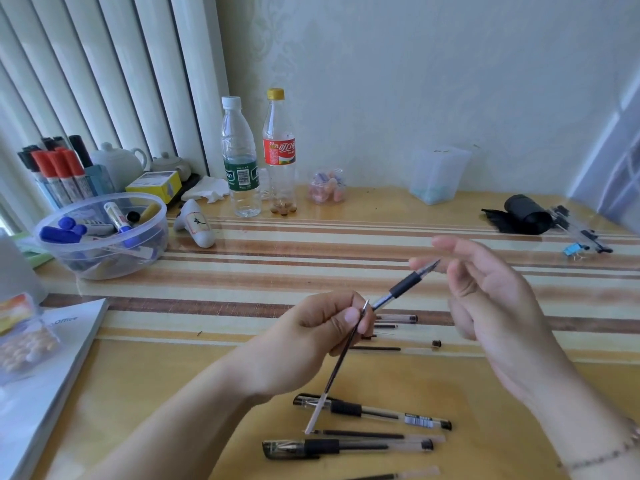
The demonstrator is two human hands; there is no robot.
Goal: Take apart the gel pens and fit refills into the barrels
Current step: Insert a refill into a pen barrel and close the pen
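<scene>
Currently the left hand [325, 327] pinches both a loose refill [337, 367] and the rear of a pen barrel [403, 287], held above the worktop [173, 375]. Right hand [485, 292] is relaxed and holds nothing, fingertips near the barrel's tip. Risks: two items in one pinch may slip or cross; the thin refill could bend if misaligned at entry. More pens [372, 410] lie below.

The wooden tabletop [173, 375] with its striped runner [277, 244] carries gel pens [372, 410], loose refills [377, 435], two bottles [240, 157], a marker bowl [104, 233] and a black roll [526, 213].
</scene>
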